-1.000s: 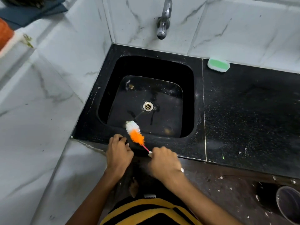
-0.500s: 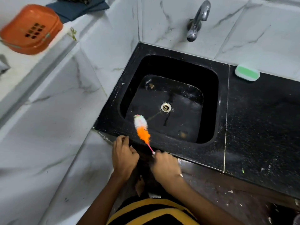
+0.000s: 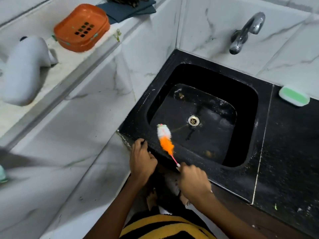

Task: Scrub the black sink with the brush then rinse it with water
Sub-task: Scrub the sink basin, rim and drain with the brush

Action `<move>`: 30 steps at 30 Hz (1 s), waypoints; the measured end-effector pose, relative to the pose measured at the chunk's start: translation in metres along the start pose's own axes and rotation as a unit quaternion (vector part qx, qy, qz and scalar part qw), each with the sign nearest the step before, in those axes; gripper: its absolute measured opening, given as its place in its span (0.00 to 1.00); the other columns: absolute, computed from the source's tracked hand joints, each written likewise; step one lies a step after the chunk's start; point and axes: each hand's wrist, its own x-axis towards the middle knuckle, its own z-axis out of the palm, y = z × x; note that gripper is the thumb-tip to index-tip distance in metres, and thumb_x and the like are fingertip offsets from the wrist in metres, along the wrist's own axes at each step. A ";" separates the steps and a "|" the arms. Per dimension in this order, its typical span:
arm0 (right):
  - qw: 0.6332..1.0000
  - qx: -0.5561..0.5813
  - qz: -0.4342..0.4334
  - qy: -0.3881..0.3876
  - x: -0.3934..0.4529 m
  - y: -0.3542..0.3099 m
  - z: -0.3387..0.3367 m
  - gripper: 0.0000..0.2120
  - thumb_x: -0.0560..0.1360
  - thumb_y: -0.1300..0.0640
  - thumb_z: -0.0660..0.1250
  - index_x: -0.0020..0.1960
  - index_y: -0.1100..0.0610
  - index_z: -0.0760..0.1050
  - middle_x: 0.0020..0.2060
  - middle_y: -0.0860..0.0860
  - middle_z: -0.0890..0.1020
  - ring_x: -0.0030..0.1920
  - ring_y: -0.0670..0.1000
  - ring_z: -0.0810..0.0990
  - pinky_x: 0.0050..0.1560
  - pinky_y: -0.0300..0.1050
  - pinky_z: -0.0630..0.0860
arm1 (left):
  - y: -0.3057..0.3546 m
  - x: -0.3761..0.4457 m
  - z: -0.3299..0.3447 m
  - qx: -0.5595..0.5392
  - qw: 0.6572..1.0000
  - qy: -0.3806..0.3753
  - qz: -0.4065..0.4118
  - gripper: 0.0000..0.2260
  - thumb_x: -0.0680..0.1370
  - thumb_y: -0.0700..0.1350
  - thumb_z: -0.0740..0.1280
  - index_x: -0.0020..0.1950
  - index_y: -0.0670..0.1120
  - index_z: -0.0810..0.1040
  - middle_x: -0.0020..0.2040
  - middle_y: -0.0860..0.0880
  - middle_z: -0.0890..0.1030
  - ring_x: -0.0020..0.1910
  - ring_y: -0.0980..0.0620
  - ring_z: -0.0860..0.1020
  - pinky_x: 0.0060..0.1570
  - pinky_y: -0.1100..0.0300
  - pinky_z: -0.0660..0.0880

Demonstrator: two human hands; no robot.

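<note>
The black sink (image 3: 248, 94) is set in a black counter, with a metal drain (image 3: 193, 120) in its wet floor. My right hand (image 3: 193, 181) is closed on the thin pink handle of the brush (image 3: 165, 138). Its white and orange bristle head lies over the sink's near-left inner wall. My left hand (image 3: 142, 162) rests on the sink's near-left rim with its fingers curled over the edge. A chrome tap (image 3: 245, 34) juts from the marble wall above the basin, and no water runs from it.
A green and white soap dish (image 3: 294, 96) sits on the black counter (image 3: 291, 152) right of the sink. On the marble ledge at left stand an orange plastic box (image 3: 82, 27), a white object (image 3: 24, 69) and a dark cloth (image 3: 127, 7).
The view has swung left, so the sink now sits further right and the ledge objects appear. The brush head has shifted slightly along the near-left wall. Both hands keep their holds.
</note>
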 end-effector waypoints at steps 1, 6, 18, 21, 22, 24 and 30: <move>1.000 0.005 -0.010 0.013 0.017 -0.013 0.001 0.09 0.76 0.56 0.58 0.54 0.56 0.72 0.48 0.56 0.81 0.48 0.61 0.81 0.38 0.48 0.65 | 0.000 0.001 -0.001 -0.007 1.000 0.004 -0.008 0.24 0.72 0.39 0.64 0.69 0.38 0.73 0.70 0.47 0.68 0.70 0.47 0.67 0.68 0.54 0.69; 0.996 -0.025 -0.052 0.070 0.050 -0.027 -0.003 0.07 0.76 0.57 0.59 0.52 0.56 0.72 0.43 0.55 0.82 0.42 0.61 0.81 0.33 0.47 0.63 | -0.004 0.009 -0.006 -0.027 0.999 0.007 -0.027 0.25 0.73 0.39 0.64 0.71 0.37 0.71 0.72 0.47 0.66 0.72 0.48 0.63 0.68 0.54 0.69; 0.970 -0.144 -0.147 0.131 0.073 0.026 -0.002 0.06 0.65 0.57 0.69 0.41 0.55 0.76 0.30 0.52 0.80 0.24 0.58 0.78 0.22 0.43 0.66 | -0.002 0.012 0.002 -0.059 0.997 0.029 -0.049 0.18 0.69 0.37 0.63 0.59 0.37 0.77 0.68 0.44 0.68 0.69 0.44 0.65 0.63 0.53 0.71; 0.985 -0.101 -0.084 0.112 0.119 0.027 -0.026 0.08 0.76 0.53 0.61 0.52 0.54 0.73 0.41 0.55 0.83 0.40 0.61 0.82 0.34 0.47 0.68 | -0.001 0.011 0.002 -0.056 0.997 0.035 -0.043 0.23 0.70 0.37 0.64 0.65 0.34 0.74 0.70 0.42 0.67 0.69 0.44 0.65 0.65 0.57 0.68; 0.986 -0.083 -0.063 0.127 0.136 0.028 -0.035 0.09 0.77 0.51 0.60 0.52 0.55 0.74 0.42 0.56 0.83 0.41 0.61 0.82 0.35 0.47 0.67 | 0.000 0.011 0.002 -0.055 0.997 0.033 -0.043 0.23 0.70 0.37 0.64 0.65 0.33 0.74 0.70 0.42 0.67 0.69 0.44 0.65 0.64 0.58 0.68; 0.982 -0.077 -0.060 0.163 0.159 0.025 -0.049 0.11 0.79 0.52 0.58 0.52 0.57 0.75 0.40 0.57 0.82 0.40 0.62 0.81 0.33 0.47 0.67 | 0.004 0.013 0.002 -0.051 0.997 0.030 -0.046 0.22 0.70 0.37 0.65 0.64 0.33 0.75 0.70 0.43 0.67 0.69 0.44 0.65 0.63 0.58 0.68; 0.954 -0.197 -0.216 0.063 0.160 0.038 -0.048 0.11 0.76 0.50 0.58 0.55 0.53 0.73 0.44 0.54 0.83 0.44 0.59 0.82 0.36 0.47 0.70 | 0.013 0.027 0.005 -0.036 0.998 0.025 -0.045 0.23 0.74 0.40 0.64 0.68 0.36 0.73 0.71 0.45 0.67 0.70 0.46 0.66 0.66 0.52 0.72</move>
